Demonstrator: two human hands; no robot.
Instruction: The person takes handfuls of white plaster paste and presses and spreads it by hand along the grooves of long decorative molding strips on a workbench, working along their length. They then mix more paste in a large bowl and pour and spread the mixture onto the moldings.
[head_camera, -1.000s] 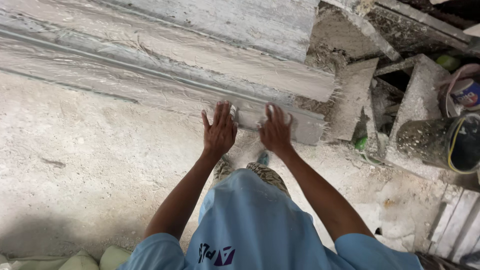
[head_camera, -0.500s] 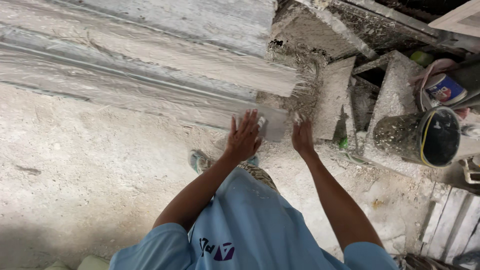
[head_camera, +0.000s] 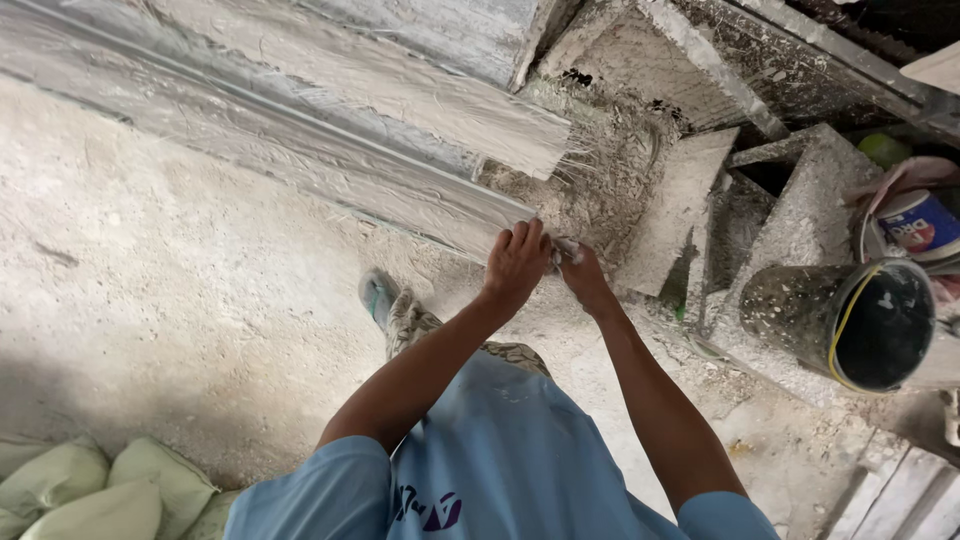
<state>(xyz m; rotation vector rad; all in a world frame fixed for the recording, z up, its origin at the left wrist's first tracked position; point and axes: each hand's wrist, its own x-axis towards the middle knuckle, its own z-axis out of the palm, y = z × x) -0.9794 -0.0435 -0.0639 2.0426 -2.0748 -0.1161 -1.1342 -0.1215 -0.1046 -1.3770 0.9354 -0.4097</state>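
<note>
A long white plaster moulding (head_camera: 300, 150) lies on a bench and runs from the upper left toward the middle, with loose fibres sticking out of its end. My left hand (head_camera: 516, 262) curls its fingers over the near end edge of the moulding. My right hand (head_camera: 583, 274) sits just to the right, pressed against the same end, its fingers partly hidden behind the left hand. Both hands are dusted with plaster. My blue shirt (head_camera: 490, 460) fills the lower middle.
A plaster-crusted black bucket (head_camera: 850, 320) lies tilted at the right, a small blue-and-white can (head_camera: 915, 225) above it. Rough plaster blocks (head_camera: 680, 210) stand behind the hands. Pale green sacks (head_camera: 90, 490) lie at the lower left. My shoe (head_camera: 380, 295) rests on the dusty floor (head_camera: 150, 290).
Both hands have slid right along the moulding to its end. They went from flat and spread on its surface to closed together over the end edge.
</note>
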